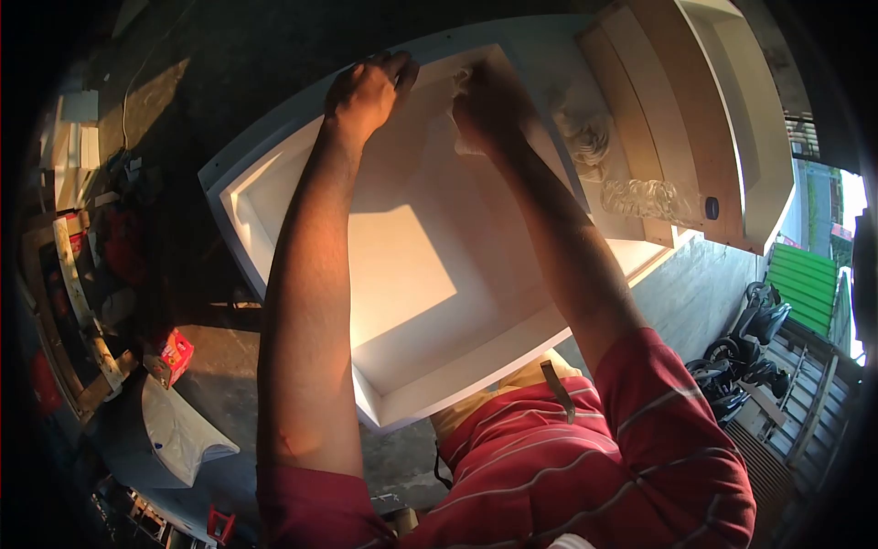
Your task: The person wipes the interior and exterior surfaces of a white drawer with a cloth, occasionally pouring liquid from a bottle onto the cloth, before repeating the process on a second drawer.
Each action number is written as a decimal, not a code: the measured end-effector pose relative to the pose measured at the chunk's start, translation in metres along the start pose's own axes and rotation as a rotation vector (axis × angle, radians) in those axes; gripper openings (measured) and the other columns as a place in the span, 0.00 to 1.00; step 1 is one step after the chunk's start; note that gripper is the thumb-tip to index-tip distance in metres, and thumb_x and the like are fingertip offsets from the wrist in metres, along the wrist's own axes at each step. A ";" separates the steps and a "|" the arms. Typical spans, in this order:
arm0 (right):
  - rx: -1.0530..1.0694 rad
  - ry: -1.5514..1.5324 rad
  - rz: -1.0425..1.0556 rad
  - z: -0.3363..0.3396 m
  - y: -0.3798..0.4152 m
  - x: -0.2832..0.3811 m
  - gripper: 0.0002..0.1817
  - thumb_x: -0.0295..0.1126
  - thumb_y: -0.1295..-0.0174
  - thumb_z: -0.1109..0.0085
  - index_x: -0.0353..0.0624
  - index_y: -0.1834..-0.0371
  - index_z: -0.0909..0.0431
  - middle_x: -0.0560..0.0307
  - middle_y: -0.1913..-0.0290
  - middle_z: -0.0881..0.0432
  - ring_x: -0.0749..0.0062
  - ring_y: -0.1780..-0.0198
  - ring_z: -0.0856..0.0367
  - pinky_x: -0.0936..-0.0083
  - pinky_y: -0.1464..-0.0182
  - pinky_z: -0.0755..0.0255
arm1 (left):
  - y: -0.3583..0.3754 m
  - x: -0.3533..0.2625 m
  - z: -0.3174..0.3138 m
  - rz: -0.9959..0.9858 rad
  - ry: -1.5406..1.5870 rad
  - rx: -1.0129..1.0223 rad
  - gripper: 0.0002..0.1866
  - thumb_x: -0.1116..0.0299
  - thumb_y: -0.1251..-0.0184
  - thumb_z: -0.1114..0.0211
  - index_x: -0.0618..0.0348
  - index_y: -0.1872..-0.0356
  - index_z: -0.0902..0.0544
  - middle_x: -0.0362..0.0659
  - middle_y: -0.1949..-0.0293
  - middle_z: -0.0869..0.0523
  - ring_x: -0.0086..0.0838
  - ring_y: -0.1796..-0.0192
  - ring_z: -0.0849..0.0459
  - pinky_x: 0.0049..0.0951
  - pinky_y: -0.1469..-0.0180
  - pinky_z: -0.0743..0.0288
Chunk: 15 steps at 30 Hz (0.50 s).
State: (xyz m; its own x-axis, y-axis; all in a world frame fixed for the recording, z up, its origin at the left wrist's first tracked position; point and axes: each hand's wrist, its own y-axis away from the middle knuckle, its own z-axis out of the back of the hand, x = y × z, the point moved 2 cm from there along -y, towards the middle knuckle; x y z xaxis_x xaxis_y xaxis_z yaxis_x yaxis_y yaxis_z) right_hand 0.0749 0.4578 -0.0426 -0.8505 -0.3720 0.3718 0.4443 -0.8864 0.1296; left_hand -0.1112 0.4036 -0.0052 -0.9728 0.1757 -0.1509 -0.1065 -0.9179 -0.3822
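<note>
Sunlit concrete floor [695, 293], cluttered workshop around. Left hand [369, 90] gripping white box frame [274, 183] at far wall; right hand [489, 105] clutching white cloth [462, 87] against it.

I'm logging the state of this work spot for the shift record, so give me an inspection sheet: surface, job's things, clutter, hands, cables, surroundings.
Surface: grey concrete floor, partly in shadow, partly sunlit.
Job's things: white box frame, open side up, lying flat; a patch of sun falls inside it.
Clutter: red carton and white bag at left; clear plastic wrap on the wooden boards beyond the frame.
Hands: left hand rests on the frame's far wall; right hand is beside it, on something pale, too blurred to name.
Cables: a thin white cable across the floor at upper left.
Surroundings: parked scooters and a green panel at right, outdoors.
</note>
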 end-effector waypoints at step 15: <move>-0.512 0.291 0.262 0.004 0.073 0.018 0.29 0.36 0.48 0.41 0.42 0.40 0.31 0.41 0.56 0.29 0.51 0.56 0.29 0.53 0.53 0.34 | 0.067 -0.023 0.118 0.245 0.225 -0.297 0.20 0.64 0.31 0.45 0.51 0.39 0.26 0.50 0.47 0.24 0.44 0.45 0.25 0.43 0.42 0.35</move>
State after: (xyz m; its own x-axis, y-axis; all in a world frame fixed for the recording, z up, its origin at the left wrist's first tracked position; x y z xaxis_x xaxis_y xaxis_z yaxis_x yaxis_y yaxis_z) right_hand 0.0930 0.3870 -0.0225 -0.8059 -0.5893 0.0575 0.5180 -0.7487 -0.4137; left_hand -0.1198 0.2957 0.0800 -0.8895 0.0690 -0.4517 0.2170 -0.8061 -0.5505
